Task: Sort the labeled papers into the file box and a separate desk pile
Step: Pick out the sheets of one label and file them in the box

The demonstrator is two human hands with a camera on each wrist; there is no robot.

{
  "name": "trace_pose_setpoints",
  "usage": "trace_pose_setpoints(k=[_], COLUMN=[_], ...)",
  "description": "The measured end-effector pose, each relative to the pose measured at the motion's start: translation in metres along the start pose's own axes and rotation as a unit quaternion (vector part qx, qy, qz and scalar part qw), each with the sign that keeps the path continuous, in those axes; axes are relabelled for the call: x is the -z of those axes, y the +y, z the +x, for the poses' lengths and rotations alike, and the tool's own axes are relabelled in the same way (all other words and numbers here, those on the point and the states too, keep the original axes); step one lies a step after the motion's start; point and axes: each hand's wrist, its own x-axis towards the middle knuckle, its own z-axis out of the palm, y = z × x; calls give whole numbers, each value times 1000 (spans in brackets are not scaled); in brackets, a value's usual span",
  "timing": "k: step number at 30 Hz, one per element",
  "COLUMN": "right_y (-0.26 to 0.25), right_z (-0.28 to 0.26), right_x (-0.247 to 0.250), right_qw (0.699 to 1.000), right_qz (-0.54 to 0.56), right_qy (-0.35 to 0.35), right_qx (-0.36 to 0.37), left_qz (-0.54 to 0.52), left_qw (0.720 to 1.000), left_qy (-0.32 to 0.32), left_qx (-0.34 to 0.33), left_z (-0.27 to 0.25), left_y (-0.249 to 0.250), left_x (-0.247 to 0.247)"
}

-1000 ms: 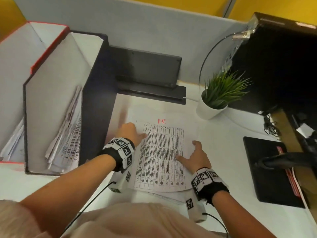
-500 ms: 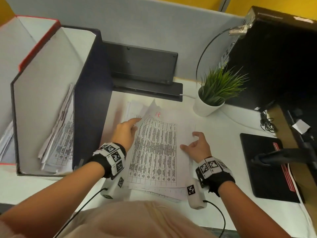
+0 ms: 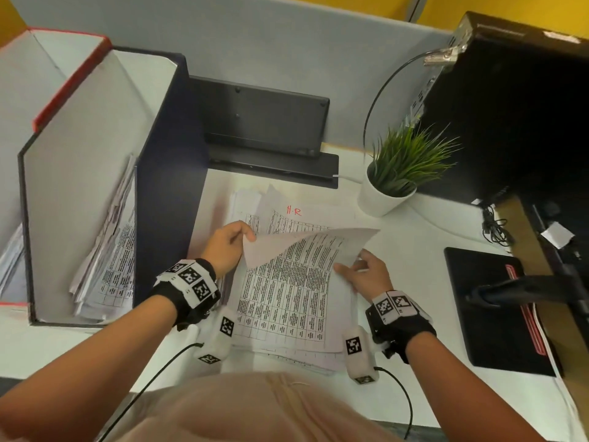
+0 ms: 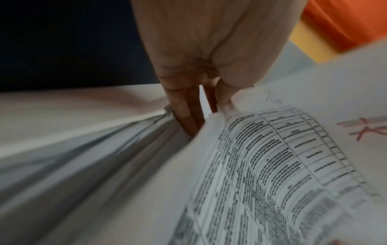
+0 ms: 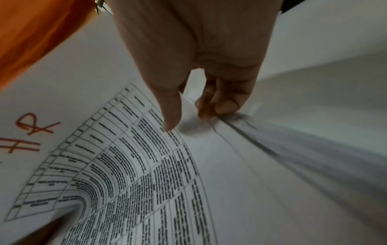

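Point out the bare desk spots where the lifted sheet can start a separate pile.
Bare desk lies between the paper stack, the plant pot and the black pad. Another strip runs in front of the file box, left of the left hand. Behind the stack it is crowded: the black stand sits close.

The top sheet (image 3: 287, 288) is white, printed with a black grid of small text. The sheet under it (image 3: 296, 215) carries red handwritten letters "H R". The file box (image 3: 165, 173) is dark navy outside, pale grey inside; the box beside it (image 3: 68, 81) has a red edge. The bench (image 3: 414, 237) is white. The plant (image 3: 404, 157) is green in a white pot (image 3: 379, 200). Both wristbands (image 3: 191, 282) are black with black-and-white square codes.
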Motion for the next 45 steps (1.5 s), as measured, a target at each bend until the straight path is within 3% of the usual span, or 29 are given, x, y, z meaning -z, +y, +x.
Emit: trace_pose_setpoints(k=[3,5,7,10,16,18,21,27,31,34,37,40,43,45], right_y=[6,10,12,14,18,19,18,5,7,14,21,26,27,28], right_z=[-3,-3,-2,-2,-2,-1,-1,0,2,2,1,1,0,-3], right_x=[-3,-4,-5,-7,-13,-10,-6,0,3,-1,-3,-1,2,2], right_qw=[998,993,969,948,951,975,995,988,998,999,992,987,996,993], right_qz=[21,109,241,309,298,204,45,133,52,26,121,155,53,60], right_qy=[34,37,35,24,62,81,84,75,28,34,32,35,13,6], right_qx=[38,19,-48,-74,-51,-25,16,36,15,16,6,-14,71,101], left_qz=[-108,-167,-162,-51,38,34,7,-32,9,73,176,284,302,293], left_qw=[988,972,966,977,985,988,993,998,999,997,975,946,936,938], left_qy=[7,29,44,49,-43,-74,-72,-39,-50,7,114,90,88,99], left_qx=[112,166,198,202,162,133,89,25,-3,15,71,130,160,159], left_z=[7,11,15,22,23,19,13,0,-2,2,7,9,14,16], left_y=[8,15,19,20,21,21,20,12,14,15,14,14,12,11], left_x=[0,1,2,1,-9,-9,-5,1,2,3,6,8,7,5])
